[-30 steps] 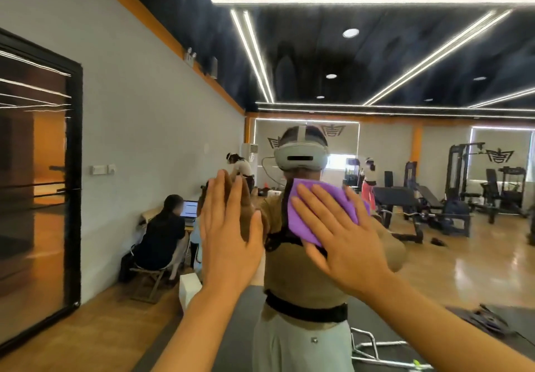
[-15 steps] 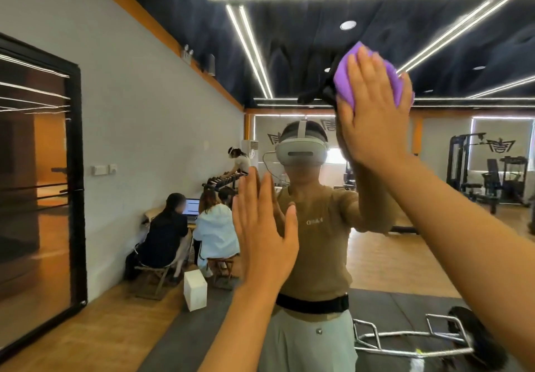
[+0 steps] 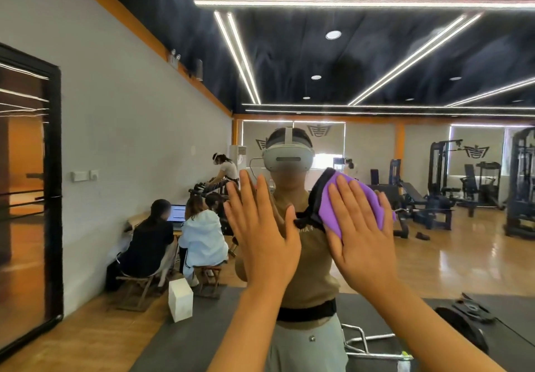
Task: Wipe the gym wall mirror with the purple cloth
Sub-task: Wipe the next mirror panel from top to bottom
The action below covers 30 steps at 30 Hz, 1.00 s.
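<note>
The wall mirror (image 3: 376,62) fills almost the whole view and reflects the gym and a person in a white headset. My right hand (image 3: 362,235) lies flat with straight fingers, pressing the purple cloth (image 3: 337,212) against the glass right of centre at chest height. The cloth's reflection shows as a dark fold beside it. My left hand (image 3: 262,232) rests flat on the mirror just left of the cloth, fingers straight and spread, holding nothing.
A black-framed door (image 3: 55,192) stands at the left edge of the mirror wall. The glass reflects seated people at a laptop, a white box (image 3: 181,299) on the floor, weight machines (image 3: 440,186) at right and a metal bar frame (image 3: 367,342) on dark mats.
My right hand has swept the cloth down from high above the headset's reflection back to chest height. My left hand stays flat on the glass, now a little higher.
</note>
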Motion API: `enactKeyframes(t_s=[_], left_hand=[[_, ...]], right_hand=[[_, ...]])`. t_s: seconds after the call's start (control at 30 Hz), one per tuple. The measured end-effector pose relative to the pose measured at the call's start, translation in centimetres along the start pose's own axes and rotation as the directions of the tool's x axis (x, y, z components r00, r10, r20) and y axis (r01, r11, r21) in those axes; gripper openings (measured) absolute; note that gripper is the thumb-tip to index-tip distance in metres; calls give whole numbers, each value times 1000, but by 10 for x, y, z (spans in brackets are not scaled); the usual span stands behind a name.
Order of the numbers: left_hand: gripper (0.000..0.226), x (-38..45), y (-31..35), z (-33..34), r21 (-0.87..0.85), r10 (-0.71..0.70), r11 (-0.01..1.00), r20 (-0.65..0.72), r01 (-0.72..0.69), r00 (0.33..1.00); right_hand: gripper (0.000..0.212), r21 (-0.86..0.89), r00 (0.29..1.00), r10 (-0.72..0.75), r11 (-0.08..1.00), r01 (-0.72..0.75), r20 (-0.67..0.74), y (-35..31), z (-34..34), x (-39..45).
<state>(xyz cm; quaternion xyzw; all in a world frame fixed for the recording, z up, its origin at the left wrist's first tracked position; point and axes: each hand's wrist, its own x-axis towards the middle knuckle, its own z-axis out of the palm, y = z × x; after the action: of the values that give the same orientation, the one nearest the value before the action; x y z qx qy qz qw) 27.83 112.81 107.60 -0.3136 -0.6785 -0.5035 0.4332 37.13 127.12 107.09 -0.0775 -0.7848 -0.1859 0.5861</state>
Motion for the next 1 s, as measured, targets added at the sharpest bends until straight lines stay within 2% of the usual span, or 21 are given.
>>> enactKeyframes(t_s=[0.1,0.2,0.33,0.47,0.7,0.87,1.0], left_hand=[[75,-1,0,1,10,0,1000,3,0,1000],[75,-1,4,0,3,-13,1000,15,13,1000],[75,-2,4,-2,16,-24,1000,26,24,999],[76,-2,-1,1,53,-10,999,8,10,1000],[73,-5,5,1,67,26,997,33,-28,999],[68,-10,21,6,3,137,990,77,-138,988],[66,-14,38,12,-17,190,982,79,-189,979]], right_hand=[[60,23,999,-17,1000,18,-35,9,-10,40],[59,62,991,47,997,-39,-124,21,-26,101],[59,28,979,117,993,-114,-169,42,-45,179],[63,52,962,199,980,-193,-188,51,-53,209],[60,75,975,138,989,-126,-176,30,-31,113],[62,25,997,52,998,-50,-56,26,-17,14],[62,-49,999,14,999,-12,46,36,-10,-24]])
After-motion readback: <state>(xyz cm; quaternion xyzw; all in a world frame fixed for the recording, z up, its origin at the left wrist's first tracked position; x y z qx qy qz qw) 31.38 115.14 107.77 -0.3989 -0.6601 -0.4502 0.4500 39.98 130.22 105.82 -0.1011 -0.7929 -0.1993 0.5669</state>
